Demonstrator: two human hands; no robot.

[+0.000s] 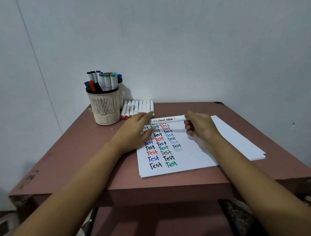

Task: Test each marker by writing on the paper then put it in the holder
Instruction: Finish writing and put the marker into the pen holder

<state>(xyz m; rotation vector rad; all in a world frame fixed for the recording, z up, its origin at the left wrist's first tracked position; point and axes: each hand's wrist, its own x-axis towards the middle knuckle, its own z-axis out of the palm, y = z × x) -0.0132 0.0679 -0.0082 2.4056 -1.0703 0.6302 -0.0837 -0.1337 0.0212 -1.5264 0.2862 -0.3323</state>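
A white marker [166,119] lies level above the top of the paper [187,158]. My right hand [199,127] grips its right end with curled fingers. My left hand [136,132] reaches over the paper's upper left, and its fingertips meet the marker's left end, where a green cap shows. The paper carries rows of the word "Test" in black, red, blue and green. A beige mesh holder [105,106] at the table's back left is packed with several markers. A row of several white markers [138,108] lies flat just right of the holder.
The brown table [79,150] stands against a pale wall. More white sheets [244,141] lie stacked under and to the right of the written page. A second, clear container sits behind the holder. The table's front edge is near my forearms.
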